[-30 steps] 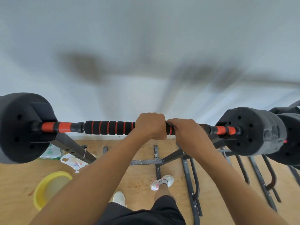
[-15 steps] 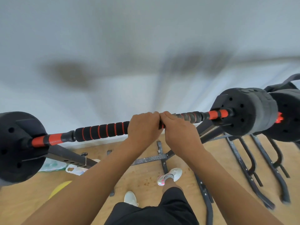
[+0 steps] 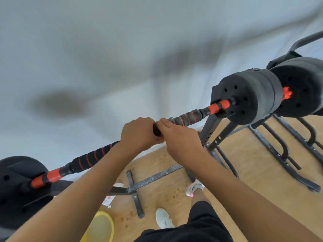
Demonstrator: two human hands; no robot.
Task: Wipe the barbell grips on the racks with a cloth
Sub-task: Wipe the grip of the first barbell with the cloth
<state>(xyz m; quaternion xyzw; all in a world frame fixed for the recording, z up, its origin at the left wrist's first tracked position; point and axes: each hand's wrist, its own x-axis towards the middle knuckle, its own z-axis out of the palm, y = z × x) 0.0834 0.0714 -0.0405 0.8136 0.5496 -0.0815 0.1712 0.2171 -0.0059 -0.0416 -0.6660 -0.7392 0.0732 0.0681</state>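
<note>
A barbell lies across the rack, with black foam grips ringed in red. Its left grip (image 3: 90, 158) is dark, and its right grip (image 3: 187, 117) looks greyer. Black weight plates sit at the left end (image 3: 15, 186) and the right end (image 3: 248, 96). My left hand (image 3: 139, 133) grips the middle of the bar from above. My right hand (image 3: 180, 137) curls over the bar right beside it, touching it. A small grey tip (image 3: 170, 117) pokes out past my right fingers. No cloth shows plainly.
The rack upright (image 3: 209, 131) and its floor bars (image 3: 153, 177) stand under the bar. A second loaded barbell (image 3: 300, 84) sits at far right on another rack. A yellow basin (image 3: 103, 227) and a white packet (image 3: 108, 200) lie on the wooden floor near my feet.
My right hand slid left along the bar until it met my left hand, uncovering more of the right grip. The view has tilted, so the bar now slants up to the right.
</note>
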